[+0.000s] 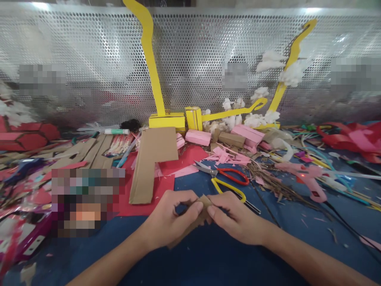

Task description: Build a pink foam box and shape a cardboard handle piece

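Observation:
Between my two hands is a small strip of brown cardboard (204, 201), its lower end showing beneath the left palm. My left hand (178, 216) is closed on it, thumb on top near the upper end. My right hand (235, 218) pinches the same end from the other side, thumb and fingers meeting the left fingertips. Just beyond the hands lie red-handled scissors (233, 176) and a yellow-handled tool (229, 190). An L-shaped cardboard piece (156, 159) rests on red paper (165, 183) ahead of my left hand.
Pink glue gun (312, 178) with its light on lies at right, its black cord trailing forward. Twigs (274, 180), pink paper scraps (223, 155) and pink boxes (199, 137) cover the middle. Yellow paper shapes (153, 67) lean on a perforated metal screen (190, 51). Cardboard strips (99, 151) lie left.

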